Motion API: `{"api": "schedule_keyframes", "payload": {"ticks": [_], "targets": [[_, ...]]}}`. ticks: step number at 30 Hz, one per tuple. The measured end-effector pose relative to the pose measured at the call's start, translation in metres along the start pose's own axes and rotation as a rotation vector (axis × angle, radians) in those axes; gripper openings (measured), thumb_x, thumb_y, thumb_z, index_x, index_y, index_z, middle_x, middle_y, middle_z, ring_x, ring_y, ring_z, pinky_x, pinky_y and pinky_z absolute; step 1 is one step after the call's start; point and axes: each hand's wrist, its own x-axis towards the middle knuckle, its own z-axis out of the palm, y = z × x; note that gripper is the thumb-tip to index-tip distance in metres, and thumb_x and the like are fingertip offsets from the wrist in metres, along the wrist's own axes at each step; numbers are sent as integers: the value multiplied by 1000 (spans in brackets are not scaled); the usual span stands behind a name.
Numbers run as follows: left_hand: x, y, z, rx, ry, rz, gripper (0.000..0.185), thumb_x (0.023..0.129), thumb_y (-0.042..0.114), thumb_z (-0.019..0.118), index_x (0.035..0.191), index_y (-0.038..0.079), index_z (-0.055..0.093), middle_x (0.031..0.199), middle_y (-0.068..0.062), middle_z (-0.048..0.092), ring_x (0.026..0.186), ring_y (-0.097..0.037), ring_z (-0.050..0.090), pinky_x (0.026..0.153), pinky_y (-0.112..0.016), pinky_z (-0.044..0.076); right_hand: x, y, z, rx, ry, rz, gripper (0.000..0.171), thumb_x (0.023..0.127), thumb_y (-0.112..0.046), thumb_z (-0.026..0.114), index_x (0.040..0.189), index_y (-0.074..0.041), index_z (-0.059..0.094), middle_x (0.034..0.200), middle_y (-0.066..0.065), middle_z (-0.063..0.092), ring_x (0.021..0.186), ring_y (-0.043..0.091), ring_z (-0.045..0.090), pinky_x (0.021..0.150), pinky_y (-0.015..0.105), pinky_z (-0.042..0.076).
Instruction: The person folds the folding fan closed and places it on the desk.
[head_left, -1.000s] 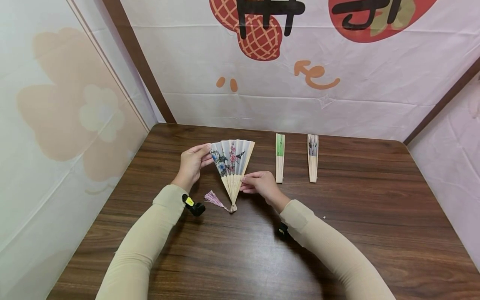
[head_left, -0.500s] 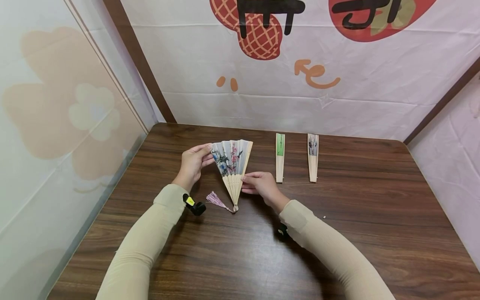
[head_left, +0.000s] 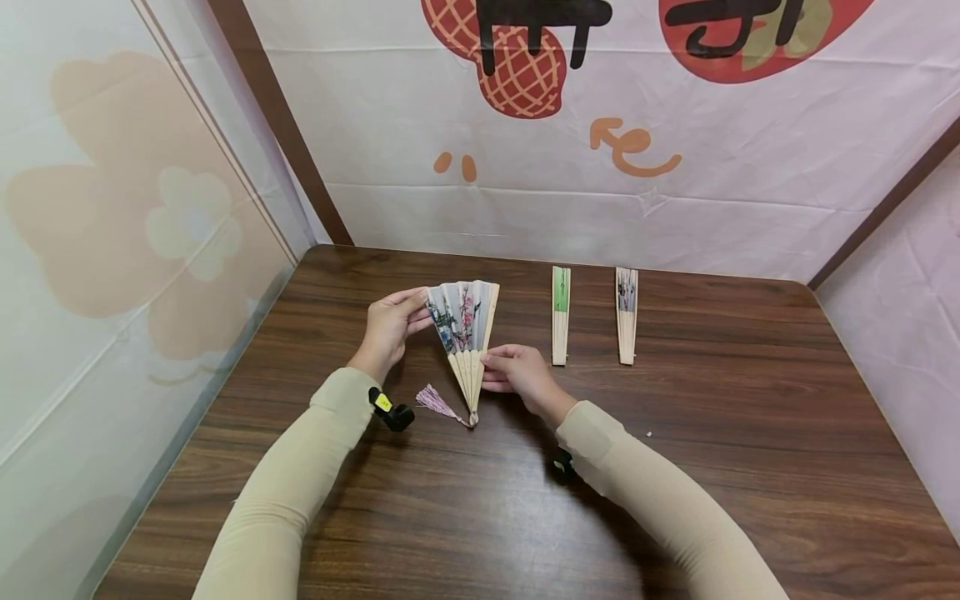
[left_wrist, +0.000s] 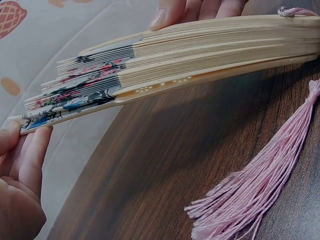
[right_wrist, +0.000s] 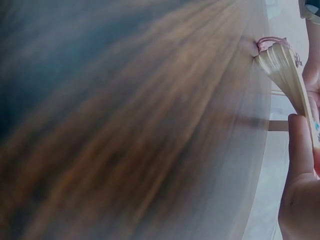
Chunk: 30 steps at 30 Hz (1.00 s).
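Note:
A partly spread folding fan (head_left: 467,333) with painted flowers and pale wooden ribs is between my hands. My left hand (head_left: 392,327) pinches the upper left edge of its leaf; in the left wrist view the thumb and fingers clasp the tip of the outer guard (left_wrist: 75,116). My right hand (head_left: 523,375) pinches the right outer rib just below the leaf. The right wrist view shows the thumb (right_wrist: 300,145) along this rib. From the pivot hangs a pink tassel (head_left: 437,401), seen large in the left wrist view.
Two closed folding fans lie farther right on the dark wooden table (head_left: 720,467): one green (head_left: 560,317), one grey (head_left: 626,317). A small white speck (head_left: 648,434) is on the tabletop. Printed cloth walls (head_left: 480,208) stand behind and at the sides.
The fan has narrowed, its two outer edges drawing closer together. My left hand has shifted slightly right, and the pivot and tassel have moved slightly right too. The right hand has barely moved.

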Motion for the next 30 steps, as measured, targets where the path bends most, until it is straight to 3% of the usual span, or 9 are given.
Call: {"api": "schedule_keyframes", "payload": {"ticks": [10, 30], "targets": [[-1, 0, 2, -24, -17, -26, 24, 97, 7, 62, 83, 20, 77, 77, 3, 76, 65, -9, 73, 65, -21, 63, 0, 0, 0, -6, -27, 21, 16, 98, -1, 58, 110, 9, 61, 73, 0, 69, 64, 10, 70, 73, 31, 65], [-3, 2, 6, -20, -47, -48, 22, 97, 9, 64, 83, 21, 78, 80, 3, 76, 68, -9, 73, 75, -26, 62, -1, 1, 2, -31, -37, 36, 4, 99, 0, 56, 98, 2, 59, 74, 0, 66, 64, 10, 68, 74, 31, 65]]}}
